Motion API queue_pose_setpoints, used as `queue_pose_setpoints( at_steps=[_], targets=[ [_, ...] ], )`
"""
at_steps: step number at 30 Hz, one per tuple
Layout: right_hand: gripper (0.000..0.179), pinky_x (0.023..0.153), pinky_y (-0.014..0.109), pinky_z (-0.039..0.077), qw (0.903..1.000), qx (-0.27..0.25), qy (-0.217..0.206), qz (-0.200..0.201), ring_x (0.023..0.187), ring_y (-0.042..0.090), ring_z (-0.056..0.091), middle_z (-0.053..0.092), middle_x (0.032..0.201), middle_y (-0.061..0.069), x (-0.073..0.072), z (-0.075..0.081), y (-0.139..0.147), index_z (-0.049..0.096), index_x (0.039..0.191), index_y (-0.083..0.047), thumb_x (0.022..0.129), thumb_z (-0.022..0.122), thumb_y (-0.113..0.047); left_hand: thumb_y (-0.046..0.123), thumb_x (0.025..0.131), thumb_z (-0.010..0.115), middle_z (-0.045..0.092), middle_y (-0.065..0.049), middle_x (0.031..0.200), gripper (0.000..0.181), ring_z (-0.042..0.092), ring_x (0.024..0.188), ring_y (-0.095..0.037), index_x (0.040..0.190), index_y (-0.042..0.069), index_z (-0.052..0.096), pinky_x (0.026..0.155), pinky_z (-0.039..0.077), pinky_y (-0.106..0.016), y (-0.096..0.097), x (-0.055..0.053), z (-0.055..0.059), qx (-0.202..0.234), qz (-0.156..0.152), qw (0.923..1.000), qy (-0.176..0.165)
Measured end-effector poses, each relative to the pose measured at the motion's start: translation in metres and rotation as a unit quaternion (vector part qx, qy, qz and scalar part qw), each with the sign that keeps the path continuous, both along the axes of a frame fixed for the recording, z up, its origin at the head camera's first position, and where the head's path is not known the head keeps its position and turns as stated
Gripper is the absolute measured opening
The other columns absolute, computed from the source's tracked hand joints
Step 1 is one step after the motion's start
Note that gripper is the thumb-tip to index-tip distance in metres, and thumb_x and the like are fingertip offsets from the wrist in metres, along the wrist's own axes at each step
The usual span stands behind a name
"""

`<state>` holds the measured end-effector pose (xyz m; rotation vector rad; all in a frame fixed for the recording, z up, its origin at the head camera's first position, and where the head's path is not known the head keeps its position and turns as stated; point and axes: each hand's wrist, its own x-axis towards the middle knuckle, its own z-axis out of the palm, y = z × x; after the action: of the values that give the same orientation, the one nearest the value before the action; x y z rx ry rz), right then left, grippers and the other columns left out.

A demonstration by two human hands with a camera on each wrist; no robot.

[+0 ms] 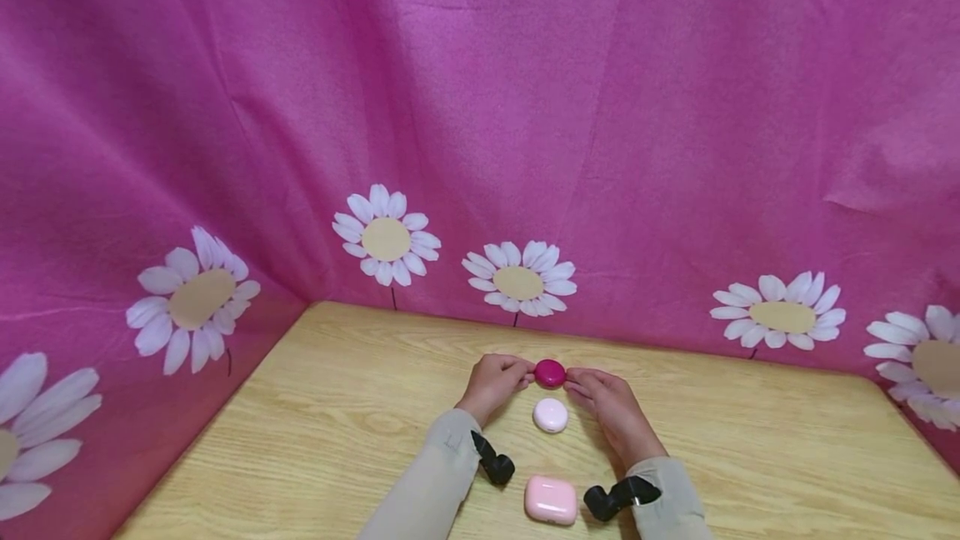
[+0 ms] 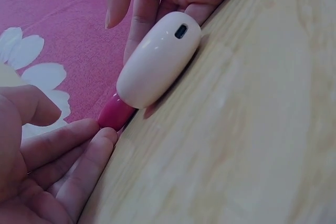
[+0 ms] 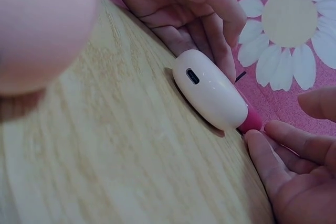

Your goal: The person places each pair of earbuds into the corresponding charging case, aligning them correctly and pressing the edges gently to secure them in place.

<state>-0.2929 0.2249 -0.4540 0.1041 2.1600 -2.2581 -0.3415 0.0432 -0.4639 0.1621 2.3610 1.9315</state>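
A magenta round case [image 1: 550, 373] lies on the table between my two hands. My left hand [image 1: 495, 383] touches its left edge with the tips of extended fingers, the thumb held apart. On the opposite edge rest the fingertips of my right hand [image 1: 611, 411], with that thumb also away from the case. Just nearer to me is a pale pink rounded earbud case [image 1: 551, 416], its charging port showing in both wrist views; it hides most of the magenta case there. A larger glossy pink earbud case [image 1: 551, 500] sits closest to me, between the forearms.
The wooden table [image 1: 300, 440] meets a magenta cloth [image 1: 637, 107] with printed daisies behind and at the sides. A black wrist camera mount [image 1: 493, 461] is on the left sleeve, and another black mount [image 1: 618, 498] on the right.
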Motion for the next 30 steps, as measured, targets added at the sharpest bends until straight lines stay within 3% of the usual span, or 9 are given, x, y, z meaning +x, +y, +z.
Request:
queue_pose_setpoints(
  at_steps=[20,24,30],
  targets=[
    [0.039,0.097,0.030,0.046,0.9999,-0.006,-0.011,-0.009,0.113,0.026,0.060,0.047,0.134,0.034,0.002,0.001,0.001,0.045,0.129,0.020,0.101,0.043,-0.007,0.017,0.089,0.062,0.072,0.000,0.079,0.018,0.065,0.073,-0.004,0.093,0.008,0.077,0.068,0.052,-0.017,0.000,-0.001,-0.003,0.001,0.001,1.0000,-0.007],
    [0.039,0.097,0.030,0.046,0.9999,-0.006,-0.014,-0.008,0.115,0.027,0.059,0.047,0.135,0.033,-0.001,0.002,0.001,0.045,0.130,0.018,0.101,0.043,-0.009,0.015,0.090,0.061,0.073,-0.004,0.082,0.019,0.068,0.077,-0.008,0.095,0.004,0.076,0.071,0.054,-0.020,0.000,-0.004,-0.003,0.027,0.002,0.9996,-0.012],
    [0.041,0.097,0.035,0.046,1.0000,-0.004,-0.004,-0.003,0.117,0.033,0.057,0.050,0.131,0.034,-0.005,0.003,0.001,0.044,0.130,0.019,0.102,0.043,-0.012,0.013,0.094,0.058,0.072,-0.014,0.097,0.025,0.069,0.088,-0.016,0.107,-0.005,0.070,0.076,0.055,-0.024,-0.010,-0.010,-0.006,0.092,-0.023,0.9953,-0.019]
  ],
)
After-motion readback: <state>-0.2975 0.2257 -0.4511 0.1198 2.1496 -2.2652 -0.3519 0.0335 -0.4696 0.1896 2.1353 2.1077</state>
